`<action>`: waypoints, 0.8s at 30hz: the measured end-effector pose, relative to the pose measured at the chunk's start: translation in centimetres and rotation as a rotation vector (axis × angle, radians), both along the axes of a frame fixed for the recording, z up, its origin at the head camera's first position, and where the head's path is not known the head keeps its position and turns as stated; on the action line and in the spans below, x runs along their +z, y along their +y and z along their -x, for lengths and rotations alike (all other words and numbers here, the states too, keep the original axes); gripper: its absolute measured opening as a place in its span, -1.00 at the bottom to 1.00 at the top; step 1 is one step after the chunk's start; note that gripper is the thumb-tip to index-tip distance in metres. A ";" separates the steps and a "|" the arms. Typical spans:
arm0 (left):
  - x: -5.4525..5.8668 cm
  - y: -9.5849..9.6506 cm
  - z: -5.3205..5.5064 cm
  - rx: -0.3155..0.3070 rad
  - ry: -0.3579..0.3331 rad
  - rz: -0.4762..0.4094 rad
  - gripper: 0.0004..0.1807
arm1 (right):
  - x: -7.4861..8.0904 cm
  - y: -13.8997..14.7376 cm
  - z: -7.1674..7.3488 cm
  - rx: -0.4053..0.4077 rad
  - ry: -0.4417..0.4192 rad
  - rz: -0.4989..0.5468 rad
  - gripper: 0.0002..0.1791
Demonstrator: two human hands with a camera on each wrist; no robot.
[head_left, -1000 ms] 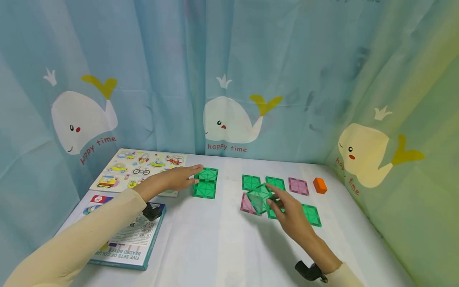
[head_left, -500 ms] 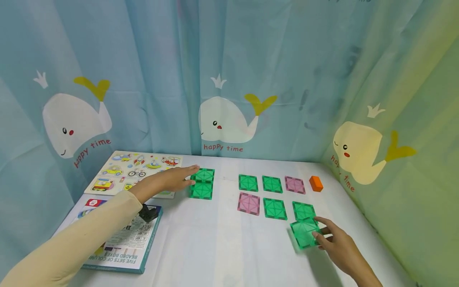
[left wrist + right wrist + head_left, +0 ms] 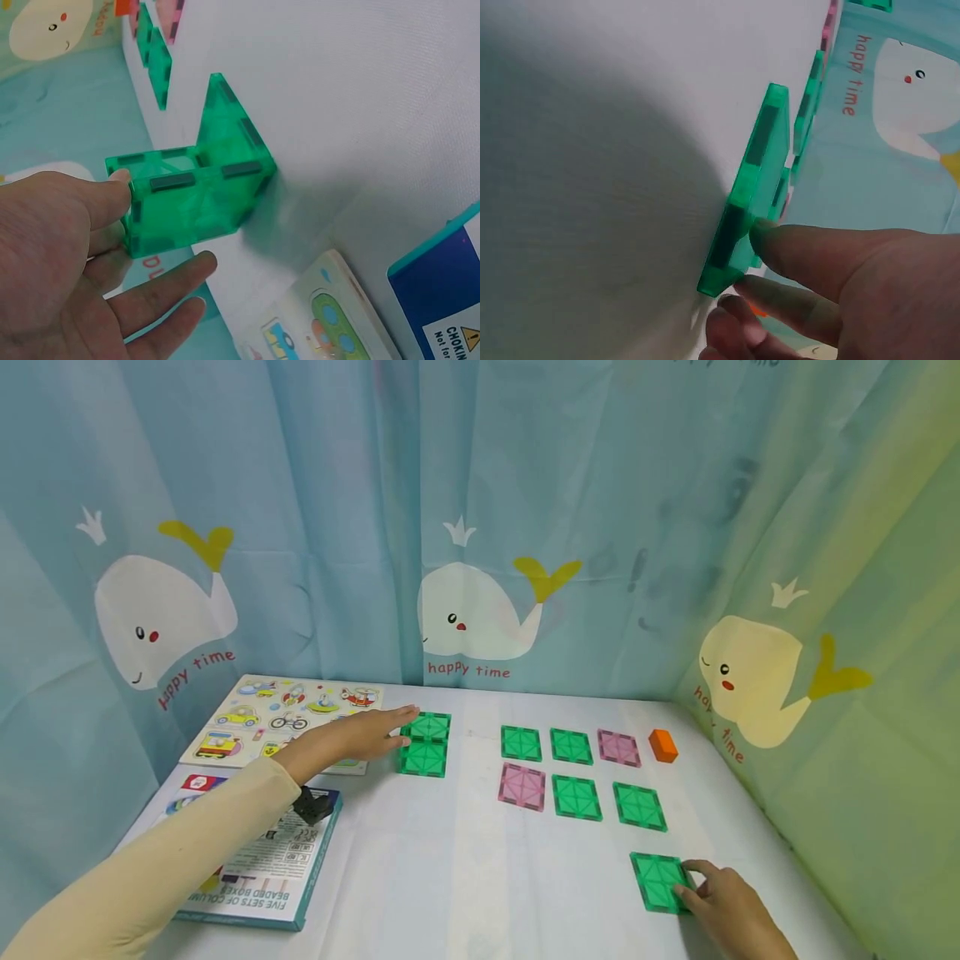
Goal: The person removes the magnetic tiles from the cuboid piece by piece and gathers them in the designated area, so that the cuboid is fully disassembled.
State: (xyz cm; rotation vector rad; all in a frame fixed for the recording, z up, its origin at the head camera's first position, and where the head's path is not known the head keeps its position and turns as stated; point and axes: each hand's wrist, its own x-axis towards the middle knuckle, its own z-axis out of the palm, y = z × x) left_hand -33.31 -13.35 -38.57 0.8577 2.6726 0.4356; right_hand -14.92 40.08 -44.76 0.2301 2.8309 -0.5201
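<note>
My left hand (image 3: pixel 369 734) is at the left edge of two joined green magnetic tiles (image 3: pixel 426 756). In the left wrist view, its thumb and a finger hold one edge of this green tile structure (image 3: pixel 187 202), while other fingers stretch out beneath. One triangular-looking face sticks up at its far end. Over at the front right, my right hand (image 3: pixel 731 906) pinches a single green square magnetic tile (image 3: pixel 660 882) by its right edge. The right wrist view shows the thumb on that tile (image 3: pixel 754 180), low at the tabletop; whether it fully touches the table is unclear.
Two rows of square tiles lie mid-right, including a pink tile (image 3: pixel 521 787) and a green tile (image 3: pixel 639 807). An orange block (image 3: pixel 663 746) sits behind them. At left are a picture puzzle board (image 3: pixel 247 714) and a beaded-boxes package (image 3: pixel 262 877). Curtains (image 3: pixel 480 485) enclose the table.
My right hand has carried the green tile from above the tile rows toward the front right and lowered it to the table. My left hand stays at the joined tiles.
</note>
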 end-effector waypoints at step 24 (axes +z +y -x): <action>-0.9 -0.1 0.0 0.034 0.003 -0.104 -0.24 | 3.8 -12.9 6.6 0.305 0.277 -0.060 -0.44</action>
